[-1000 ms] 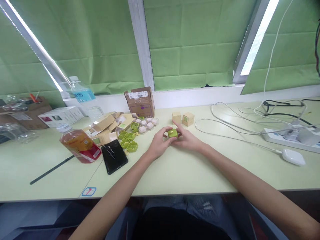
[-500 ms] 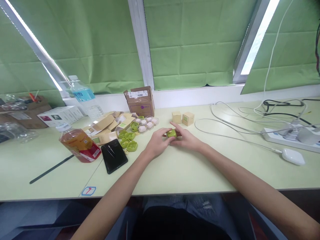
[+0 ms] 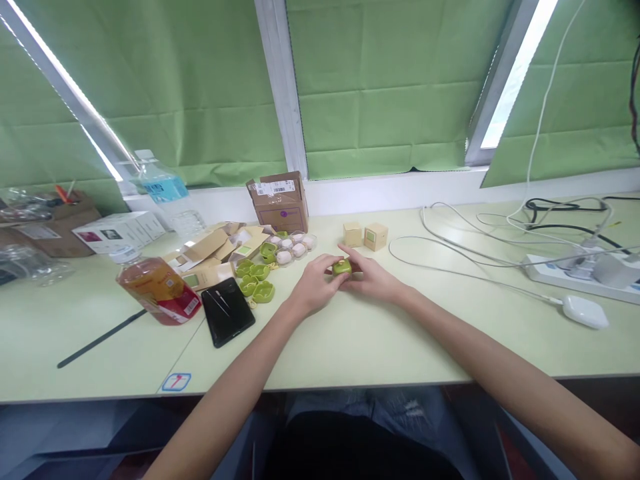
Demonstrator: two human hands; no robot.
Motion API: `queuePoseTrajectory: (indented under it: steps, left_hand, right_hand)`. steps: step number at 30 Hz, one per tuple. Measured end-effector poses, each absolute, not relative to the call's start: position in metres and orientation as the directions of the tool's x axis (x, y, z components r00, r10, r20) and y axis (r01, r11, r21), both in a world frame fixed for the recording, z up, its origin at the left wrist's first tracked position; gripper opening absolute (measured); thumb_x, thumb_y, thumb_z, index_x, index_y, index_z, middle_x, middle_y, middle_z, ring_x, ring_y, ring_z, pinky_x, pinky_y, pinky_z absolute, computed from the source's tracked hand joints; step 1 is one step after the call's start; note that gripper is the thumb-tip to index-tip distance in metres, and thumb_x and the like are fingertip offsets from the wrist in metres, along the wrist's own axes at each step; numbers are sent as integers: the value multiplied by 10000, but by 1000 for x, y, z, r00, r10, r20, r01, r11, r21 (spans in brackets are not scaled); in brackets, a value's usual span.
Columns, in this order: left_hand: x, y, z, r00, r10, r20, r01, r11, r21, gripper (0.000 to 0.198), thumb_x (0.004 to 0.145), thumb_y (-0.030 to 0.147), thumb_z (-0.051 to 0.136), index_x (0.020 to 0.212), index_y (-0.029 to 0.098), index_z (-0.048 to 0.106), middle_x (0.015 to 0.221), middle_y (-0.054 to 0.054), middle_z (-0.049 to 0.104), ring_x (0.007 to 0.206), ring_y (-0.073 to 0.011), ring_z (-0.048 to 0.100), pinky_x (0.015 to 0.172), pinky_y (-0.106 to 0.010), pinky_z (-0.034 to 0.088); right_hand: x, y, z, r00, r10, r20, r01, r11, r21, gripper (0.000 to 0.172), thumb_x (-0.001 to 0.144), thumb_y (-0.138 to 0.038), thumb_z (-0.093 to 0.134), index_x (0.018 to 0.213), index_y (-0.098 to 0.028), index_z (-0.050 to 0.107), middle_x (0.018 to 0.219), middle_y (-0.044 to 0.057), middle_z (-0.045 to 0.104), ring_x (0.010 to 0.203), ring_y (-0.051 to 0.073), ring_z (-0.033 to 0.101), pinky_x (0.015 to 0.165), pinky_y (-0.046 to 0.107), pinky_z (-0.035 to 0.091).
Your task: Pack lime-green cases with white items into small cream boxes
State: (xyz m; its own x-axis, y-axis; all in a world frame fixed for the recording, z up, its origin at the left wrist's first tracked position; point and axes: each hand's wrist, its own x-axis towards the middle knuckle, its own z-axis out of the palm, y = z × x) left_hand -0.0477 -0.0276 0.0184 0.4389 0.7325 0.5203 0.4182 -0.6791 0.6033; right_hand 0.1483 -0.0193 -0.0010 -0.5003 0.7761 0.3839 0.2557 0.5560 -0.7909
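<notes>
A small green case point(image 3: 342, 267) is held between both hands, low over the pale table point(image 3: 380, 340). My left hand point(image 3: 316, 283) grips its left side, fingers curved round it. From the right, my right hand point(image 3: 371, 275) holds the same case, its index finger stretched past the back. Two small tan boxes point(image 3: 353, 235) point(image 3: 376, 237) stand just behind the hands. To the left lie several open green cases point(image 3: 263, 291) and a clear pack of pale round pieces point(image 3: 299, 250).
Flattened cartons point(image 3: 207, 248), a black tablet point(image 3: 227, 312), a red drink bottle point(image 3: 160, 290) and a water bottle point(image 3: 173, 197) stand or lie left. A brown box point(image 3: 283, 207) is at the back. Cables, a power strip point(image 3: 575, 275) and a white charger point(image 3: 585, 311) lie right.
The green case has turned or tilted slightly between the fingers. Both hands keep nearly the same place and hold.
</notes>
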Motion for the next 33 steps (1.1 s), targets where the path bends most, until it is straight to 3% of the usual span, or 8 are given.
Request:
queuePoseTrajectory:
  steps: [8,12,16,22,26,29,33]
  left_hand:
    - [-49,-26,18,458,744,486,415,-663,624,234,902,329,661,1077,191,733,1084,-109,728,965,-235,682,862,-378,585]
    - [-52,-26,19,479,746,463,433,-660,614,281,915,391,647,1107,215,752,1087,-88,752,938,-230,695,811,-342,570]
    - [-55,-26,21,493,737,463,507,-676,535,284,935,441,608,1048,241,775,1039,-78,765,912,-235,691,797,-345,548]
    - [-54,-31,21,472,745,471,566,-666,486,317,935,480,592,1076,248,756,1069,-80,753,956,-242,682,814,-344,537]
    - [-60,-25,31,373,704,604,634,-669,388,316,982,452,528,1118,224,699,1142,-86,719,1033,-242,661,915,-359,506]
    - [-85,-13,46,164,663,731,810,-514,284,260,980,362,518,1089,196,686,1191,-118,692,1144,-287,614,1039,-417,435]
    - [-132,-3,56,-233,667,708,941,-28,336,353,901,198,539,1240,132,614,1376,-206,571,1285,-393,494,1075,-544,379]
  right_hand:
    - [149,-17,-3,-489,775,399,256,565,-784,869,839,-245,760,1572,-253,293,1211,86,687,1072,236,688,1003,469,544]
    - [149,-13,-6,-481,766,426,306,603,-737,718,853,-272,746,1500,-218,439,1259,111,670,1076,244,680,1011,480,543]
    - [149,-10,-10,-471,759,449,327,624,-710,575,860,-296,741,1399,-199,567,1286,128,657,1108,259,673,994,463,560]
    - [148,-13,-7,-469,764,443,311,612,-727,582,862,-294,742,1410,-205,566,1310,127,653,1123,257,676,1009,451,557]
    - [147,-17,-4,-482,764,428,346,615,-708,611,851,-280,752,1427,-233,552,1299,105,661,1136,261,663,1007,461,556]
    - [147,-17,-3,-472,778,414,403,609,-683,568,852,-312,756,1388,-224,592,1276,112,657,1141,267,652,997,465,559]
    - [149,-16,-4,-496,759,423,402,632,-663,545,873,-334,735,1387,-214,597,1219,109,663,1075,249,661,974,463,564]
